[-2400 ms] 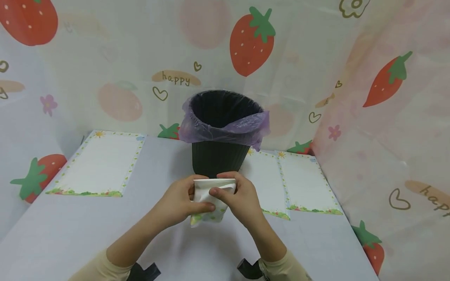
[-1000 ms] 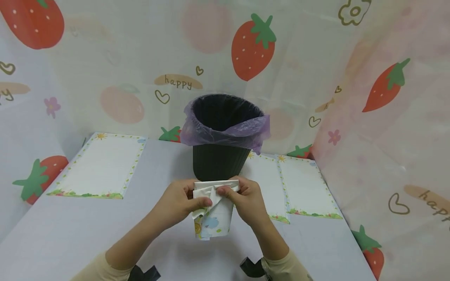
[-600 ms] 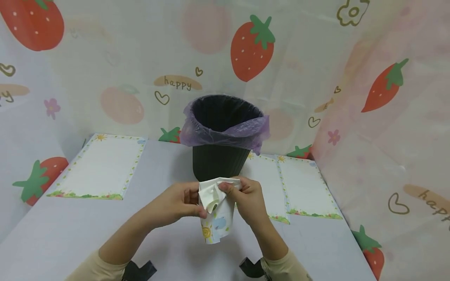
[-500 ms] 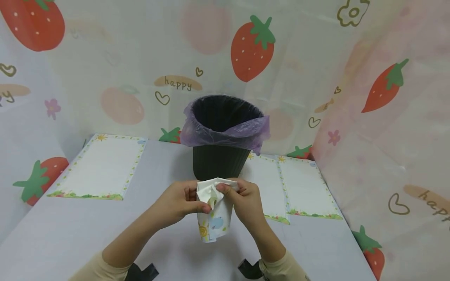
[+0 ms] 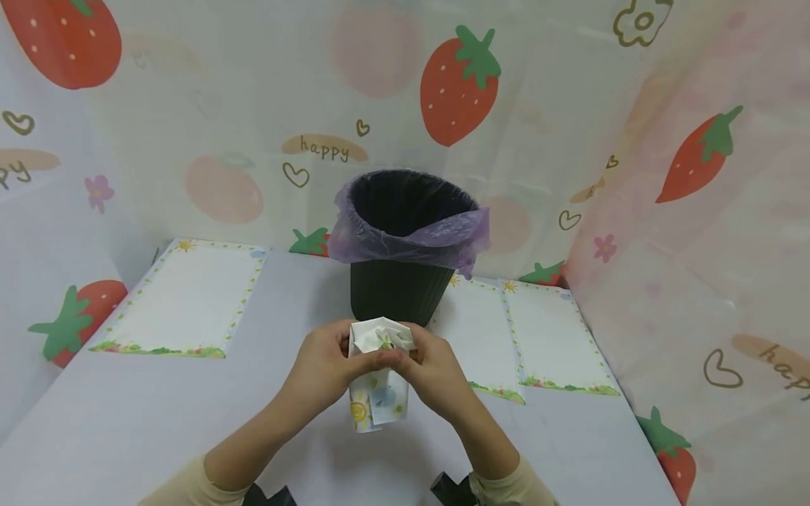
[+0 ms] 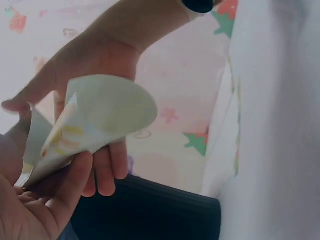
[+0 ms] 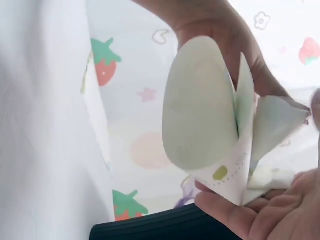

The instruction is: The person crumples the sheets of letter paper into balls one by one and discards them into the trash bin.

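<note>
Both hands hold a rolled sheet of paper (image 5: 387, 404) with a printed border, in front of the bin. In the head view its top end is folded and crumpled under the thumbs. The left hand (image 5: 323, 358) grips the left side, its thumb across the front. My right hand (image 5: 436, 365) grips the right side, and the two thumb tips meet. The wrist views show the paper (image 6: 112, 102) as a hollow tube with a wide round opening. Most fingers behind the paper are hidden in the head view.
A black bin (image 5: 395, 292) with a purple liner (image 5: 443, 235) stands behind the hands. One bordered sheet (image 5: 183, 299) lies flat at left. Two more, a nearer sheet (image 5: 484, 337) and a farther sheet (image 5: 560, 334), lie at right. A strawberry-print curtain (image 5: 253, 105) surrounds the table.
The thumbs have come together over the paper, and its top end has been folded and pressed inward. The printed lower part now hangs lower in view. Bin and sheets stay put.
</note>
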Demonstrator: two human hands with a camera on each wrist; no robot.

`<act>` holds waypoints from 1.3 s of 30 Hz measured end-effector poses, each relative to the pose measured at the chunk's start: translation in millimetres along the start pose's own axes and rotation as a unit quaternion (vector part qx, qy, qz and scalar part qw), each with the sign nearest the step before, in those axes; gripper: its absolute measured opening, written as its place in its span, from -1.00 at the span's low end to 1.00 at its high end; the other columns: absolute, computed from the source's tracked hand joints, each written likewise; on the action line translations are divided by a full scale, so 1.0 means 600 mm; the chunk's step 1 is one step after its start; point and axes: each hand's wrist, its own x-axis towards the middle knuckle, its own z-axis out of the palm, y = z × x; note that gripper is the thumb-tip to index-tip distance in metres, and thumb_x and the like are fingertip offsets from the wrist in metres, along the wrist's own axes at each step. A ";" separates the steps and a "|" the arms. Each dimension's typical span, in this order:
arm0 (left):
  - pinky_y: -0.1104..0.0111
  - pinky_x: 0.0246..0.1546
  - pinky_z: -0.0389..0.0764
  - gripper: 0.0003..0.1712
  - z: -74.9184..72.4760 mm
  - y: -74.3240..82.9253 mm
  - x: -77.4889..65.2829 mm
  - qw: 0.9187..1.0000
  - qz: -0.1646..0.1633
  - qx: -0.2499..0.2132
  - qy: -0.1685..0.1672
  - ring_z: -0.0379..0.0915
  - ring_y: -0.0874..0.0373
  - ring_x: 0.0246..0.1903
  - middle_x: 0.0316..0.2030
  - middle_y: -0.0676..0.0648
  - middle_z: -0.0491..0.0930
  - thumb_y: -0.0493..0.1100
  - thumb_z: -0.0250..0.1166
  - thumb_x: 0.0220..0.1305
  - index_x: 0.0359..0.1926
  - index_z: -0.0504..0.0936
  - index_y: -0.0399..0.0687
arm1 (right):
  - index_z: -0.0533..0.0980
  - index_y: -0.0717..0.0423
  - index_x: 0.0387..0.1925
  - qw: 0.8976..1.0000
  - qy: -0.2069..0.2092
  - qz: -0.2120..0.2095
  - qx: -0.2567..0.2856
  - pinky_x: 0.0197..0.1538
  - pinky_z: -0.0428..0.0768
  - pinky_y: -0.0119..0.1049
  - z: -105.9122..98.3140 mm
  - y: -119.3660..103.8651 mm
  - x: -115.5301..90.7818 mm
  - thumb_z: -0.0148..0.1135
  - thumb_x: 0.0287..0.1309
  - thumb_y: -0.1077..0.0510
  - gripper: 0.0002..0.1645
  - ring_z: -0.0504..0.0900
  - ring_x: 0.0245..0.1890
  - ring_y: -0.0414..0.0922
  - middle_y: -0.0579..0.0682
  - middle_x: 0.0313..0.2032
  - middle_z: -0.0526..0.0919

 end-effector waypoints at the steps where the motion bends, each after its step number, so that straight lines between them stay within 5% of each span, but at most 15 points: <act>1: 0.34 -0.48 0.65 -0.47 0.002 -0.002 0.001 1.000 0.005 0.001 0.004 0.58 0.16 -0.42 -0.47 0.04 0.69 0.25 0.62 -0.06 -0.25 0.71 -0.01 | 0.54 0.12 0.24 1.000 0.004 0.007 0.007 -0.18 0.69 -0.30 0.001 0.000 0.001 0.04 0.04 -0.70 0.13 0.70 -0.26 -0.19 0.01 -0.08 0.75; 6: 0.39 -0.47 0.65 -0.55 0.008 -0.007 0.001 0.999 0.036 -0.022 0.005 0.60 0.18 -0.44 -0.49 0.02 0.72 0.09 0.59 0.00 -0.21 0.73 -0.14 | 0.56 0.22 0.16 0.997 0.030 0.020 0.074 -0.14 0.70 -0.32 0.001 0.004 0.005 0.29 0.07 -0.54 0.00 0.71 -0.24 -0.15 0.08 -0.11 0.75; 11: 0.38 -0.53 0.64 -0.42 0.007 -0.007 -0.003 0.998 0.059 -0.015 -0.007 0.57 0.19 -0.49 -0.52 0.04 0.71 0.21 0.58 -0.15 -0.23 0.74 -0.12 | 0.62 0.20 0.05 0.993 0.042 0.044 0.097 -0.06 0.69 -0.33 0.002 0.004 0.008 0.41 0.21 -0.26 -0.34 0.70 -0.18 -0.15 0.07 -0.14 0.75; 19: 0.31 -0.33 0.75 -0.26 -0.005 0.003 -0.006 0.991 0.069 -0.018 -0.116 0.71 0.15 -0.29 -0.20 0.01 0.73 0.07 0.69 -0.12 0.08 0.61 -0.03 | 0.70 0.14 -0.11 0.990 0.101 0.065 0.068 -0.20 0.63 -0.35 0.004 0.000 0.013 0.41 0.28 -0.02 -0.68 0.61 -0.30 -0.17 -0.02 -0.29 0.76; 23: 0.33 -0.42 0.72 -0.45 -0.002 0.004 -0.005 0.993 0.068 0.017 -0.091 0.66 0.19 -0.39 -0.30 0.06 0.72 0.15 0.59 0.05 -0.02 0.66 0.01 | 0.69 0.15 -0.09 0.989 0.097 0.075 0.086 -0.20 0.61 -0.36 0.005 0.000 0.010 0.40 0.30 -0.05 -0.64 0.58 -0.28 -0.17 -0.01 -0.30 0.74; 30: 0.37 -0.49 0.68 -0.65 0.009 0.001 -0.006 0.994 0.096 0.026 -0.051 0.60 0.21 -0.46 -0.41 0.13 0.71 0.12 0.55 0.12 -0.19 0.71 0.06 | 0.61 0.23 0.02 0.989 0.077 0.072 0.103 -0.16 0.66 -0.33 0.004 -0.003 0.002 0.45 0.11 -0.35 -0.23 0.64 -0.24 -0.16 0.05 -0.19 0.73; 35: 0.38 -0.55 0.65 -0.73 0.019 -0.003 -0.014 0.991 0.126 0.021 -0.034 0.58 0.25 -0.52 -0.47 0.15 0.71 0.07 0.55 0.11 -0.27 0.72 0.07 | 0.65 0.16 -0.16 0.987 0.109 0.084 0.079 -0.34 0.62 -0.33 0.007 -0.001 0.002 0.54 0.08 -0.21 -0.45 0.60 -0.38 -0.17 0.00 -0.34 0.73; 39: 0.39 -0.63 0.60 -0.78 0.018 -0.008 -0.015 0.994 0.110 -0.009 -0.010 0.56 0.23 -0.61 -0.55 0.06 0.68 -0.02 0.52 0.19 -0.26 0.73 -0.03 | 0.66 0.13 -0.25 0.985 0.137 0.074 0.071 -0.40 0.64 -0.36 0.014 -0.008 0.001 0.54 0.12 -0.09 -0.61 0.62 -0.42 -0.19 -0.03 -0.37 0.75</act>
